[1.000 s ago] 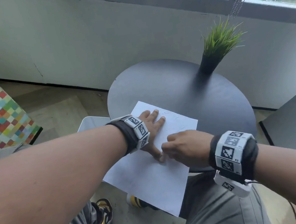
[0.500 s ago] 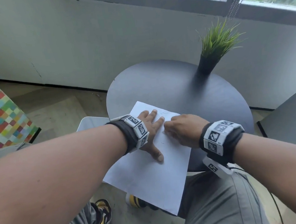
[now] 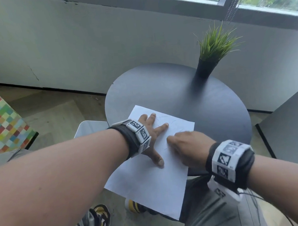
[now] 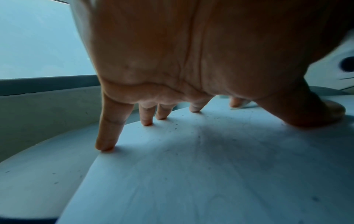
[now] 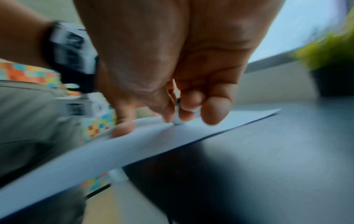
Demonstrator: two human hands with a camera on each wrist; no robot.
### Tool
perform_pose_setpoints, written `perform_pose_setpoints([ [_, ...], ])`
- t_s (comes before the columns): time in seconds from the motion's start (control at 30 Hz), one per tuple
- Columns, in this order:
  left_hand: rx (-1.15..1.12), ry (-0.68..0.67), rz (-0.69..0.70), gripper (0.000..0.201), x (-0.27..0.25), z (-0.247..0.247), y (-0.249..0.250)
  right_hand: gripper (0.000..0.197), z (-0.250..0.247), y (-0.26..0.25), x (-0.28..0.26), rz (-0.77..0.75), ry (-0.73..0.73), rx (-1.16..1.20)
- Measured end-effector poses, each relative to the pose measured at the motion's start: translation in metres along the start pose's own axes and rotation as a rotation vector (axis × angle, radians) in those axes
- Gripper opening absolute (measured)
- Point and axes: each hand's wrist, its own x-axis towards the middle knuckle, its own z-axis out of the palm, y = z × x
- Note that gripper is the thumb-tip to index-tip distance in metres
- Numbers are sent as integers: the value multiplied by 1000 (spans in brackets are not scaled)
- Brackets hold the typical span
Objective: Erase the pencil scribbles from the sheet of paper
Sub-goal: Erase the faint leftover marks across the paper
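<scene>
dark round table [image 3: 188, 98] under window; paper [image 3: 151, 185] overhanging near edge.

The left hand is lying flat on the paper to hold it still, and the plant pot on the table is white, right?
Not quite. The plant pot is black, not white, as the head view shows. The rest is right: the left hand lies flat with spread fingers on the paper, which rests on the table.

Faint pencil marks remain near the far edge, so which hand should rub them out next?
Right hand: it already pinches the eraser on the paper. The left hand is pressing the sheet flat.
</scene>
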Motion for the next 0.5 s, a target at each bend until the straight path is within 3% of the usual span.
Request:
perform_pose_setpoints([
  [0.07,6,-3,-1,136,0,-1,0,14,2,-2,-3,-10,-30,-2],
  [0.2,5,-3,-1,134,1,-2,2,8,-5,43,11,232,109,2],
  [0.27,6,-6,-5,134,1,-1,2,2,-4,27,10,161,79,-2],
  [0.37,11,0,-10,135,3,-1,2,13,4,-1,2,6,-8,-29],
  [0.5,12,-8,-21,135,3,-2,4,8,-8,43,15,260,68,-5],
])
